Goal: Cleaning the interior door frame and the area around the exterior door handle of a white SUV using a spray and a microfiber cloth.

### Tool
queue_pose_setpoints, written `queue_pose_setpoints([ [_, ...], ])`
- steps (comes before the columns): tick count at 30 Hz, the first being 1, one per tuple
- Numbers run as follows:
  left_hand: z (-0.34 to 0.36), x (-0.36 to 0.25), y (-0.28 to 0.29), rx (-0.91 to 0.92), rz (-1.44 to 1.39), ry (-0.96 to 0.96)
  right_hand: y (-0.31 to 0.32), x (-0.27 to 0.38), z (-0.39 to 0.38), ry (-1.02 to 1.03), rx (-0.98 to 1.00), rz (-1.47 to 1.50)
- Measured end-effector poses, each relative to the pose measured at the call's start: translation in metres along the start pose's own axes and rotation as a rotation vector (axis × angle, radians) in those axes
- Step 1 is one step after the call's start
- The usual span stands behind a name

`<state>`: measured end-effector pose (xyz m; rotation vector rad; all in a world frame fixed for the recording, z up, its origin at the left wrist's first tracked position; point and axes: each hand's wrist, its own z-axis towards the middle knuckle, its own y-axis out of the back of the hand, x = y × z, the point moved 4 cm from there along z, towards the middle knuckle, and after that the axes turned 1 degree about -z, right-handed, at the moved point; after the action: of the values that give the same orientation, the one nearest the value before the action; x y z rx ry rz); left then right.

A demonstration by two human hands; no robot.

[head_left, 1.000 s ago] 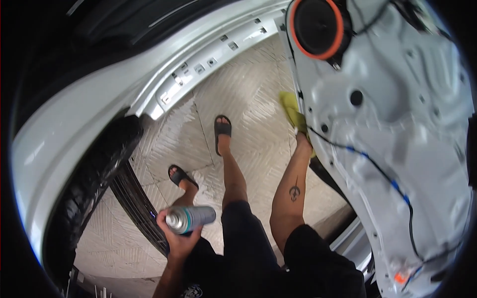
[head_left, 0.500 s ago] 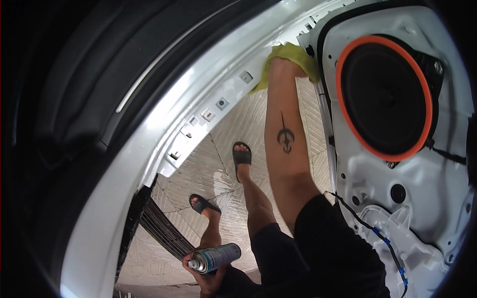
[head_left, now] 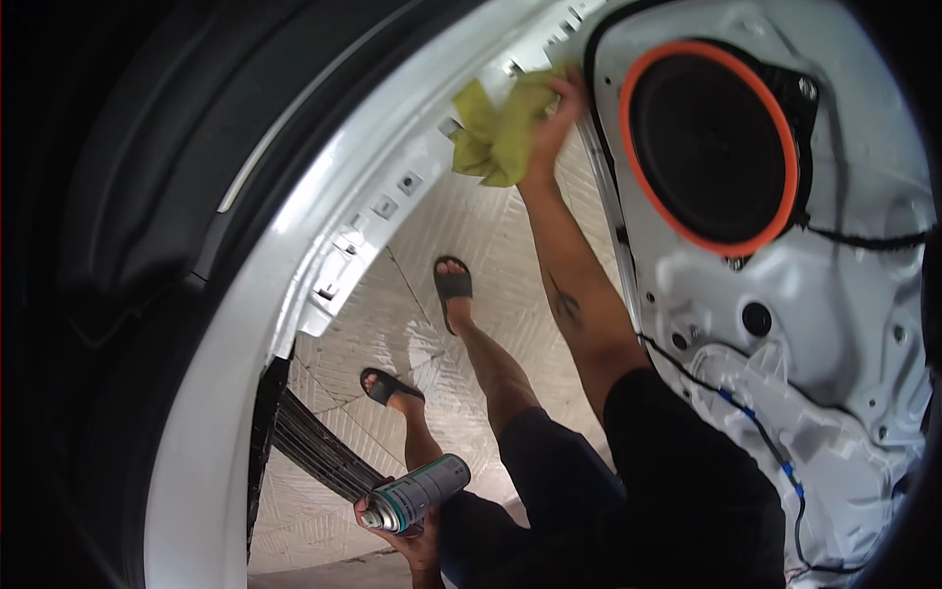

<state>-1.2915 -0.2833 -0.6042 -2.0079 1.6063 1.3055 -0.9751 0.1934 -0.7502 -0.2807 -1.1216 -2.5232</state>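
At the lower middle, my left hand [head_left: 417, 548] wraps round an aerosol can [head_left: 424, 491], which lies tilted with its nozzle end toward the lower left. Farther off, my right hand [head_left: 557, 120] grips a crumpled yellow-green cloth [head_left: 496, 137]. The cloth is partly smeared by motion and hangs over the edge of the white car sill [head_left: 368, 211]. Between the sill and the white inner door panel [head_left: 677, 294], the right arm reaches away from me. Some of the right fingers are hidden behind the cloth.
A round black speaker [head_left: 708, 147] with an orange ring is set in the door panel. Below it runs a black cable [head_left: 754, 412] with blue tape. A dark ribbed strip [head_left: 324, 444] lies at the lower left. My sandalled feet stand on the patterned floor [head_left: 407, 294].
My right hand has lifted and turned, swinging the cloth left over the sill edge. The whole view has shifted slightly, with the door panel farther left. My left hand still holds the can.
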Motion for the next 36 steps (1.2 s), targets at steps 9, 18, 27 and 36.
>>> queue_pose_setpoints([
  [9, 0.002, 0.033, 0.033, 0.048, 0.125, 0.015, -0.016, -0.084, -0.025, 0.17, 0.355, -0.535],
  [18, -0.006, 0.022, 0.046, 0.178, -0.043, -0.137, 0.213, -0.067, -0.227, -0.231, 0.848, -0.812],
  [27, -0.018, -0.021, 0.074, 0.121, -0.021, -0.348, 0.222, 0.043, -0.163, -1.517, -0.032, 0.605],
  [36, 0.02, -0.048, 0.042, -0.029, 0.067, -0.18, -0.028, 0.202, 0.015, -0.472, 0.415, 0.126],
])
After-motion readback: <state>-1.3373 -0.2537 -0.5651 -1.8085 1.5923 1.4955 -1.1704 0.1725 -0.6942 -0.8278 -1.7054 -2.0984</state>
